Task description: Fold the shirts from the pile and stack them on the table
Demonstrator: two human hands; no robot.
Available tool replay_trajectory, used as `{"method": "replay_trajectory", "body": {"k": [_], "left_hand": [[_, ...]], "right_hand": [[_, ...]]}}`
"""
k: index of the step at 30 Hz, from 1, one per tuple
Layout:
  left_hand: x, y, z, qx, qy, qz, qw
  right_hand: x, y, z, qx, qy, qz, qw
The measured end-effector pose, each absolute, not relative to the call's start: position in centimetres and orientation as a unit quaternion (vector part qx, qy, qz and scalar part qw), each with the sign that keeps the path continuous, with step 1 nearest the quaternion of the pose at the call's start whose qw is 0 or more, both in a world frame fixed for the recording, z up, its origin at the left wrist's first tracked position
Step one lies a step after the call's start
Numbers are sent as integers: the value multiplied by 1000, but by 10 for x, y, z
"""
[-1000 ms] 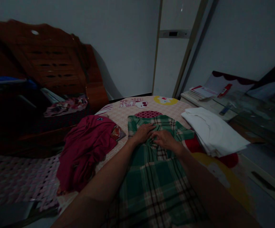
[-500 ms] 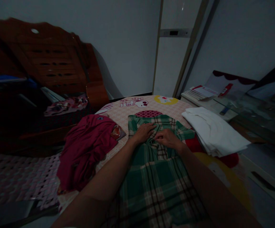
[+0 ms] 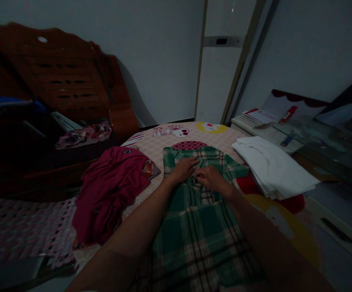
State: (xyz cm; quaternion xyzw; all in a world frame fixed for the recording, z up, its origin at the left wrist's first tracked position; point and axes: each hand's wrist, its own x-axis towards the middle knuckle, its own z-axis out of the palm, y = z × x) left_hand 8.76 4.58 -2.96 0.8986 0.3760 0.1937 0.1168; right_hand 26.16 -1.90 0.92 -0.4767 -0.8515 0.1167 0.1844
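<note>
A green plaid shirt [image 3: 194, 231] lies spread over the round table [image 3: 154, 140], its near part reaching down toward me. My left hand [image 3: 184, 169] rests flat on the upper part of the shirt, fingers stretched out to the right. Just right of it, my right hand [image 3: 211, 178] is closed, its fingers pinching the fabric near the front opening. The dim light hides exactly which bit of cloth sits between those fingertips.
A crumpled maroon garment [image 3: 111, 190] lies at the table's left. Folded white cloth [image 3: 275, 166] is on the right, beside a glass-topped stand [image 3: 331, 142]. A wooden bench [image 3: 63, 77] stands back left, and a tall white cabinet-like unit [image 3: 220, 77] behind the table.
My right hand has shifted slightly left, closer to the left hand, still pinching the shirt. The left hand stays flat in nearly the same place.
</note>
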Motion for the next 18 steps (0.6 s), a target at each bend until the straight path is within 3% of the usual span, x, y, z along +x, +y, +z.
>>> {"method": "replay_trajectory", "body": {"k": [10, 18], "left_hand": [[89, 41, -24, 904, 375, 180, 102], [89, 42, -25, 899, 388, 170, 110]], "right_hand": [[275, -16, 9, -512, -846, 52, 140], [255, -25, 24, -467, -827, 210, 230]]}}
